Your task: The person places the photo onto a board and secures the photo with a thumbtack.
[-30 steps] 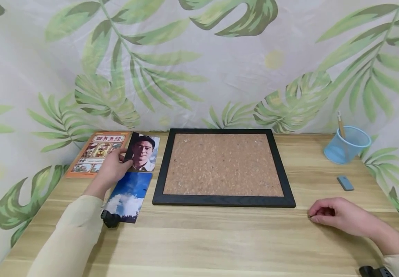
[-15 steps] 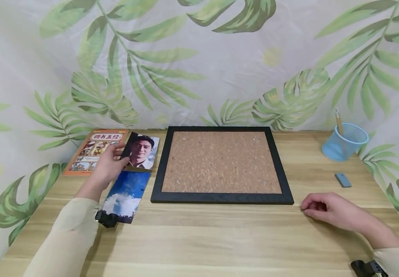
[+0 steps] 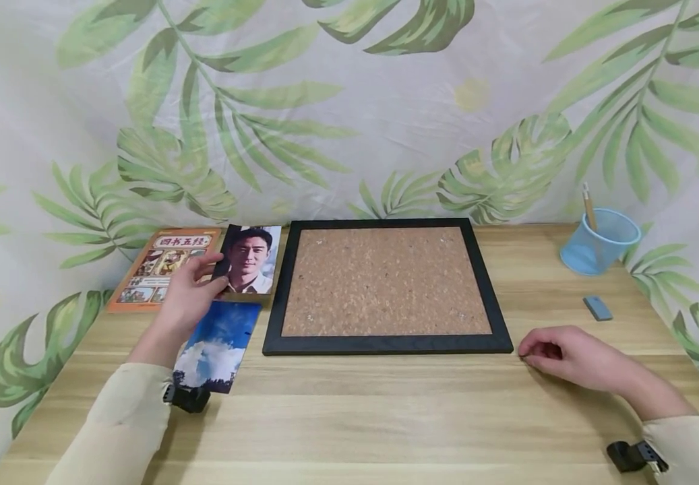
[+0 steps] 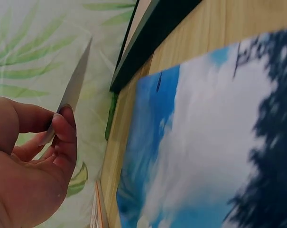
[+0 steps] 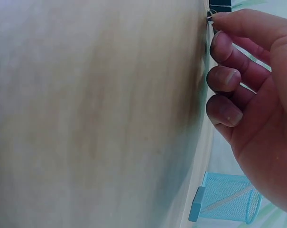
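Currently, left hand (image 3: 187, 295) pinches the portrait (image 3: 251, 264) by its edge at the board's (image 3: 388, 283) nine o'clock; right hand (image 3: 570, 357), four o'clock, pinches a tiny item (image 5: 210, 19), unidentifiable. Light edge-only grip should prevent creasing.

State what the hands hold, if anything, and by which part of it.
The left hand pinches the portrait photo by its left edge. The right hand pinches a tiny object, too small to identify; which part is gripped cannot be told.

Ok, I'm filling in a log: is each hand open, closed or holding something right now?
Left hand: holding the portrait photo by its edge.
Right hand: pinching a small object, too tiny to identify.
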`<state>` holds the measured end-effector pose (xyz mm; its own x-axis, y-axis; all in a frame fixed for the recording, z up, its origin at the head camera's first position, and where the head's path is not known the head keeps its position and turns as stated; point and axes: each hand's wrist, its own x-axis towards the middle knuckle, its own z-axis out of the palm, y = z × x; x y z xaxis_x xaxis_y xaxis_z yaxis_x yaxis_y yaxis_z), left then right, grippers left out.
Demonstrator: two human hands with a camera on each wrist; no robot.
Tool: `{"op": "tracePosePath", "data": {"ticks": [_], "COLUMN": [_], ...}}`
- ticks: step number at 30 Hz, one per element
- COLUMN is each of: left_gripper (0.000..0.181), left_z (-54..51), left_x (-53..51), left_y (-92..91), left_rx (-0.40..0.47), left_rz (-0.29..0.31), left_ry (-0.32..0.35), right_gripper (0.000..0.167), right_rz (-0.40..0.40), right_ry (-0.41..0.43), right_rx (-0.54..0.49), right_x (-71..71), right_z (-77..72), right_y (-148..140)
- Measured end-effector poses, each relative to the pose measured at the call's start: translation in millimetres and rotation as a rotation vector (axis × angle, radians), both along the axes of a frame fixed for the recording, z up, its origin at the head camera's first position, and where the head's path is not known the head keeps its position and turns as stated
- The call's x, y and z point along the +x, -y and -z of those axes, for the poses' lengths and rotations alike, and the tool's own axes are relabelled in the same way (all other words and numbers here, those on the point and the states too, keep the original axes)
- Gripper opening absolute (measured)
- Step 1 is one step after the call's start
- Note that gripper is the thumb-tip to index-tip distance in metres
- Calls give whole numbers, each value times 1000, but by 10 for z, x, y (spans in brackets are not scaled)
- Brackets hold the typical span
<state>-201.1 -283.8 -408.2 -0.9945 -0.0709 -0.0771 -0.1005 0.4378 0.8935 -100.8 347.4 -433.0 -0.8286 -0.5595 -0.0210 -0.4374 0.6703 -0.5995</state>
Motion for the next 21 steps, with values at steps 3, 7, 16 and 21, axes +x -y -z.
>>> {"op": "tracePosePath", "data": {"ticks": [3,7,16,21], "left_gripper": [57,57,47,45], "left_z": [-5,-14,20,76], "left_x": [25,40,76,93], "left_y": [-62,-172,-461,-606], "left_rx": [33,78,125,144], "left_rz": [40,92,127,149], "left_ry": [1,-8,-18,13], "right_gripper": [11,9,27,26], "right_rz": [10,33,16,59], "right_ry": [11,17,-169,-161], "right_rx": [11,19,-51,-52], "right_x": [-20,-36,-54,-58], "right_z": [-13,-28,-11,-11], "right_y": [25,50,66,85]}}
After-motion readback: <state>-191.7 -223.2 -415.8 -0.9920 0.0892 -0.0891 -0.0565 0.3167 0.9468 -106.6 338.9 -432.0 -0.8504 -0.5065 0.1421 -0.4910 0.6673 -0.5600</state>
